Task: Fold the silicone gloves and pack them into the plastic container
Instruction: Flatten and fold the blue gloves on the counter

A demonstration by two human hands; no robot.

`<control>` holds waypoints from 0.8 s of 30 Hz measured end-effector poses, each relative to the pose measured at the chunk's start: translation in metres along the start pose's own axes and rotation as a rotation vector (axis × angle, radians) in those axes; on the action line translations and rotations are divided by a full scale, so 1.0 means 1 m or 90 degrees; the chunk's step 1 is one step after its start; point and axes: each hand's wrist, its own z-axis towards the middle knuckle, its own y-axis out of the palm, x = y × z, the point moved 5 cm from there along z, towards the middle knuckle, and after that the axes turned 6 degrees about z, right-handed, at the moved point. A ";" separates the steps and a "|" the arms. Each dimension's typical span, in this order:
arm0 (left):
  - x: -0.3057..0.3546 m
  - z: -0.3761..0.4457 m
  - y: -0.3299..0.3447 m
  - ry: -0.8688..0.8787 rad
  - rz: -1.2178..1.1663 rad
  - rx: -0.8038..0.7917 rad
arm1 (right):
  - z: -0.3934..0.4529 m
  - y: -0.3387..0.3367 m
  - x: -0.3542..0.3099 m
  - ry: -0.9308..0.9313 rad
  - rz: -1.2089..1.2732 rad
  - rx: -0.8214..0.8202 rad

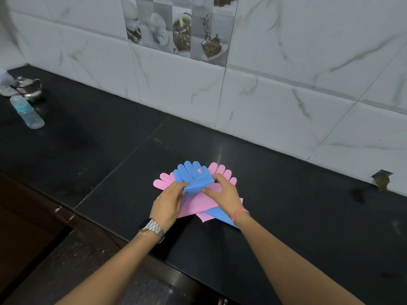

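Note:
A blue silicone glove [191,173] lies on top of two pink gloves on the black counter [286,205]. One pink glove [161,182] points left, the other pink glove [222,172] points right. The blue glove's bristled palm is folded up over its fingers. My left hand [168,203] pinches the folded edge on the left. My right hand [222,193] grips the same fold on the right. A second blue glove's cuff [220,214] shows under my right wrist. No plastic container is in view.
A baby bottle [27,112] lies at the far left, beside a steel teapot [29,88]. The marble-tiled wall [286,84] runs behind the counter. The counter's front edge [154,256] is just below my wrists. A broken spot [382,178] marks the wall at right.

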 end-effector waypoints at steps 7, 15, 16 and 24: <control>0.024 0.008 -0.006 0.074 -0.053 0.021 | -0.007 -0.017 -0.009 -0.052 0.031 0.047; 0.065 0.018 0.004 0.145 -0.116 0.007 | -0.029 -0.038 0.010 0.102 0.383 -0.028; 0.072 0.018 0.006 0.159 -0.123 -0.007 | -0.033 -0.040 0.015 0.143 0.471 -0.046; 0.122 -0.012 0.044 0.154 -0.206 -0.028 | -0.077 -0.097 0.044 0.132 0.615 -0.001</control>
